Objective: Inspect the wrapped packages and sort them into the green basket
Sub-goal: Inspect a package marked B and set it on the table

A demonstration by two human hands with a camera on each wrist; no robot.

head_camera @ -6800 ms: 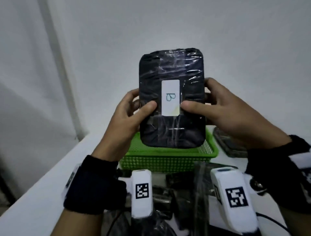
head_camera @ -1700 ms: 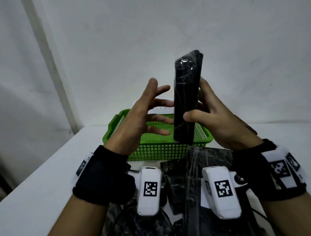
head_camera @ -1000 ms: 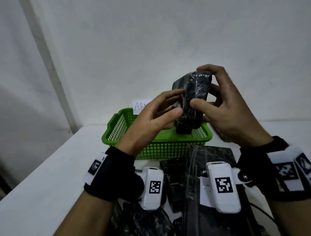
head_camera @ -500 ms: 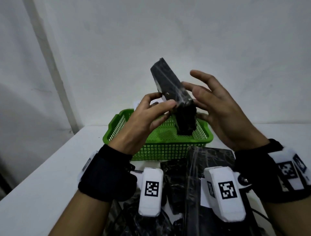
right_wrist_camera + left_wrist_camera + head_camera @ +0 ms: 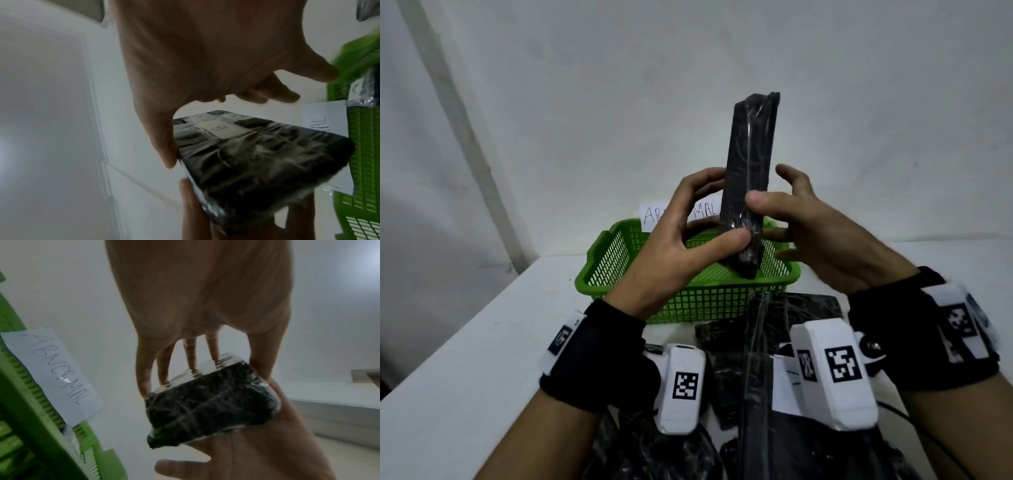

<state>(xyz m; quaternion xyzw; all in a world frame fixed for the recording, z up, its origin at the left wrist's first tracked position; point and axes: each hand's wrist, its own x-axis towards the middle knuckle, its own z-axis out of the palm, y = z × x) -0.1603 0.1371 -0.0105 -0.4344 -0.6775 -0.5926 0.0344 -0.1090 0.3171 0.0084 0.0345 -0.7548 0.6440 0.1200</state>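
A black package wrapped in clear film (image 5: 751, 164) stands upright above the green basket (image 5: 619, 267), its narrow edge towards me. My left hand (image 5: 698, 222) grips its lower half, thumb on the near edge and fingers on the left face (image 5: 191, 356). My right hand (image 5: 801, 219) has its thumb on the near edge, while its fingers spread loosely behind the right face, apart from it in the right wrist view. A white label marked B (image 5: 222, 129) is on that right face.
A paper sign reading ABNORMAL (image 5: 55, 374) sticks up at the basket's far rim. Something dark and wrapped (image 5: 368, 91) lies inside the basket. More black wrapped packages (image 5: 791, 308) lie on the white table (image 5: 482, 342) between basket and me. A white wall is close behind.
The package has swung from leaning top-left to upright and edge-on. My right thumb has come onto its near edge, and my left hand has kept its grip.
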